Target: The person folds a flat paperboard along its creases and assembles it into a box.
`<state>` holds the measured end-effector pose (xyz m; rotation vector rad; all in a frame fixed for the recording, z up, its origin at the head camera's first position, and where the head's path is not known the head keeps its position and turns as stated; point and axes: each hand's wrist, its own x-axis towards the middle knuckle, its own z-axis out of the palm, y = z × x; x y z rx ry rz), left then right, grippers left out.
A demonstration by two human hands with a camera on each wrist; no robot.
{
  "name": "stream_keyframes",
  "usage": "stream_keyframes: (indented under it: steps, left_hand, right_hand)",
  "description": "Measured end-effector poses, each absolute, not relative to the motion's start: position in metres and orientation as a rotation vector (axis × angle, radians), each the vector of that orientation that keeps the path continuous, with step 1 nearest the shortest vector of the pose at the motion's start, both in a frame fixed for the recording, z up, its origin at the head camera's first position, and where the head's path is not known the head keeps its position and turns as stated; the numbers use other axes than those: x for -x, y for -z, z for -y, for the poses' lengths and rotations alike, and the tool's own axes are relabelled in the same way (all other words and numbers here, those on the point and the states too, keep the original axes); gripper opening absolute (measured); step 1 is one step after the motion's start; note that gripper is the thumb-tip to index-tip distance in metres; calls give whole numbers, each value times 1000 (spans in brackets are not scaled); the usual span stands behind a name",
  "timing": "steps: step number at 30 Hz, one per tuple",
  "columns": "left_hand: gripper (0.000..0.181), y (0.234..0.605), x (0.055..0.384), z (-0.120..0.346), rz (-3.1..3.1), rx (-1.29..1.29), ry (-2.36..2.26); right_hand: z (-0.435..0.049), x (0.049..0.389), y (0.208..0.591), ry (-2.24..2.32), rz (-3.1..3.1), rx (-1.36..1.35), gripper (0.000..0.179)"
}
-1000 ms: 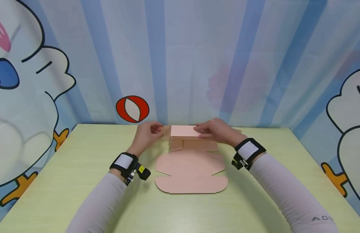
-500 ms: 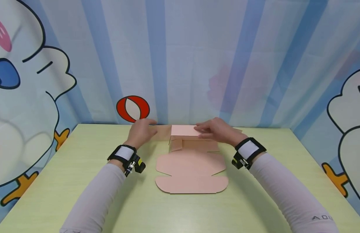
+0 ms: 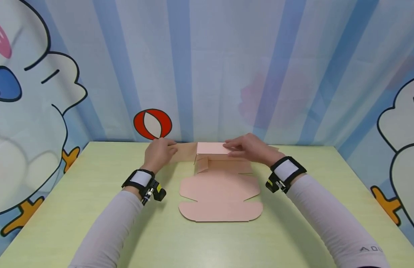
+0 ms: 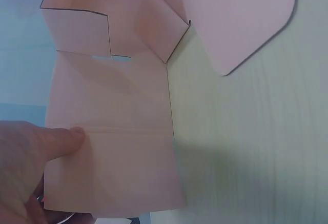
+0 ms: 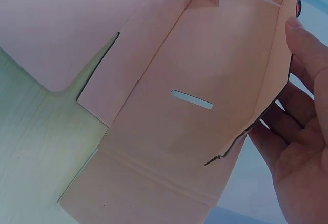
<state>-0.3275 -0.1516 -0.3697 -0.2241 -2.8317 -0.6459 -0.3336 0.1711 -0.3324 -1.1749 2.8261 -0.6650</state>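
Tho half-flat, cdbd box (image 3: 221, 184) in hands (image 3: 158, 154) (image 3: 249, 149)

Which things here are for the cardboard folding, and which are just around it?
For the folding:
pink cardboard, partly folded up
left hand, pinching a side flap
right hand, gripping a raised wall
table, underneath

Just around:
striped curtain
red and white ball, only a picture
wrist straps, just worn

The left forearm (image 3: 107, 230) and right forearm (image 3: 327, 219) were stretched inward toward the far side. The left hand (image 3: 158, 153) was held with thumb (image 4: 64, 141) extended, the right hand (image 3: 249, 149) with fingers (image 3: 234, 142) pointed left.
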Motion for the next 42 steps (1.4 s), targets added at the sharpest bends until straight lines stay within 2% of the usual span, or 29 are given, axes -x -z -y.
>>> stream_keyframes:
  steps: [10,15,21,23,42]
  left_hand:
    - [25,373,320,151,2795,224,693]
    - [16,372,320,152,2784,255,697]
    - [44,371,319,153,2823,300,756]
    - [47,371,317,153,2836,302,775]
    - [47,369,307,145,2852,412,795]
  right_hand:
    - [-170,335,332,693,-2804,1151,38]
    - [-168,334,330,681,-2810,1152,37]
    - [-166,334,331,658,-2803,1125,41]
    - [-165,334,330,659,-2796,1120,41]
    - [-161,333,332,573,-2858,1187,43]
